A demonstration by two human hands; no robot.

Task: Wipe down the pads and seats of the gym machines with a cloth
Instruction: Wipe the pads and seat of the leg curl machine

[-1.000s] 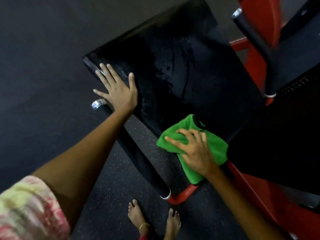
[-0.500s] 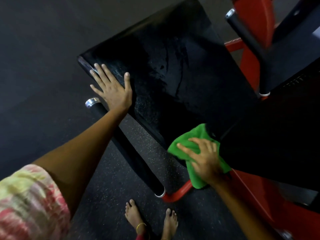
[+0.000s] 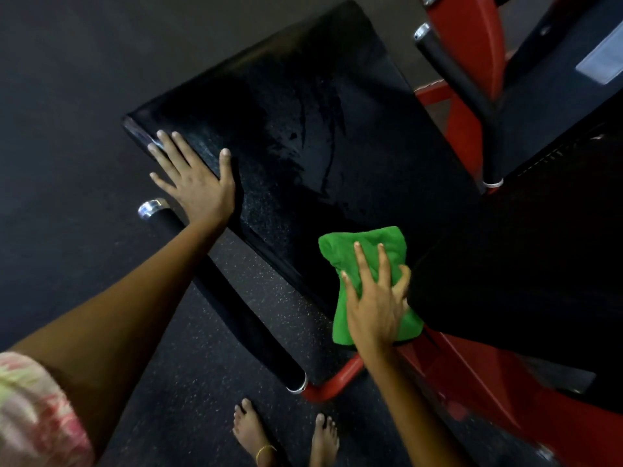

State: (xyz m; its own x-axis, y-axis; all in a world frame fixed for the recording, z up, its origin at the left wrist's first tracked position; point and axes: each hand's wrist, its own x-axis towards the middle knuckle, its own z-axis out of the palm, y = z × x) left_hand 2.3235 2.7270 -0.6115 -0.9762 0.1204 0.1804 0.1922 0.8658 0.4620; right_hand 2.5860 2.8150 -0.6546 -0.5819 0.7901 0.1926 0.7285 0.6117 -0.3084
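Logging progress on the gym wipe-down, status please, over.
Left hand flat on black seat pad, bracing. Right hand presses green cloth on the pad's near corner. Wet streaks mid-pad. Nothing blocking.

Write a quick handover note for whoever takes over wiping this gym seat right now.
Left hand: open, flat on the near-left edge of the black seat pad, bracing.
Right hand: fingers spread, pressing the green cloth on the pad's lower corner, beside the second black pad.
Done: wet streaks show across the seat pad's middle.
Left: finish that corner; whether the second pad is wiped cannot be told.
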